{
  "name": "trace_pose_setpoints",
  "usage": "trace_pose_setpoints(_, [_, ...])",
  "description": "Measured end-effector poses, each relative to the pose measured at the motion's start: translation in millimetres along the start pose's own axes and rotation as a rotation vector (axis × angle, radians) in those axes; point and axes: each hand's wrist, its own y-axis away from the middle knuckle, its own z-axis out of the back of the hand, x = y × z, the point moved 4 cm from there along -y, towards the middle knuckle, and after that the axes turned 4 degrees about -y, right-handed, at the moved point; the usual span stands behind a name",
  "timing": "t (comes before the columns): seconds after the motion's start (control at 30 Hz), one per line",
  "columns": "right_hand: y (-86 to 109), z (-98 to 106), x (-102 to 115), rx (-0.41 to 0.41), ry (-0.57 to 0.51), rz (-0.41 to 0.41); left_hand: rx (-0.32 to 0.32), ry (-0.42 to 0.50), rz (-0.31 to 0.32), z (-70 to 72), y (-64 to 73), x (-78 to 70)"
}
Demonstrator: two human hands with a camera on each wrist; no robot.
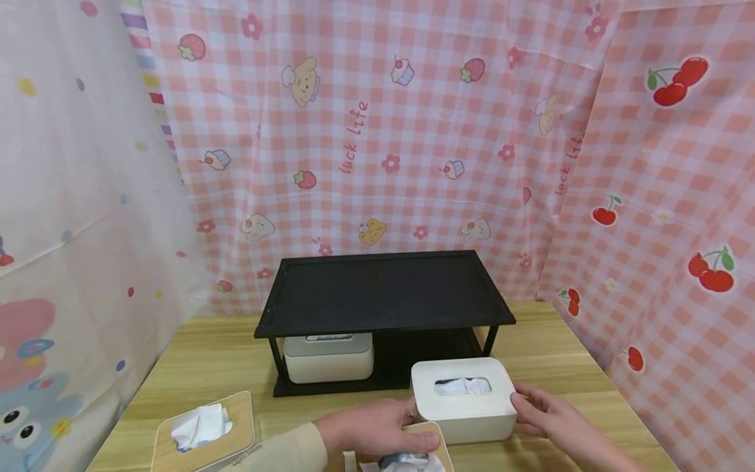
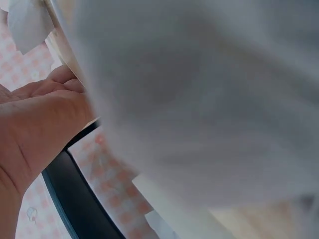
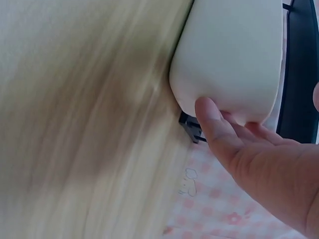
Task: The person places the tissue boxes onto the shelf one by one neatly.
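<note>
In the head view, a white tissue box (image 1: 463,426) with an oval opening stands in front of the black shelf. My right hand (image 1: 548,416) holds its right end, with the thumb at the near corner and the fingers behind; the right wrist view shows the same grip on the white wall (image 3: 227,59). My left hand (image 1: 383,429) grips a wood-lidded tissue box (image 1: 433,432) at the bottom edge, its thumb across the lid. The left fingertips lie close to the white box and are partly hidden. A blurred white surface (image 2: 189,99) covers much of the left wrist view.
A black two-tier shelf (image 1: 383,292) stands at the back of the wooden table (image 1: 560,367). Under its top, at the left, sits a grey-lidded white tissue box (image 1: 330,367). Another wood-lidded tissue box (image 1: 236,419) lies front left. Patterned curtains (image 1: 377,131) enclose the table.
</note>
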Motion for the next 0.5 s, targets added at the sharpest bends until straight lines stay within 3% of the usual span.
trace_pose_setpoints(0.3, [-2.2, -8.4, 3.6, -0.093, 0.012, -0.003, -0.021, 0.154, 0.022, 1.4, 0.6, 3.3])
trace_pose_setpoints(0.5, [0.0, -13.4, 8.2, -0.097, 0.025, 0.018, -0.054, 0.244, 0.061, 6.7, 0.6, 8.1])
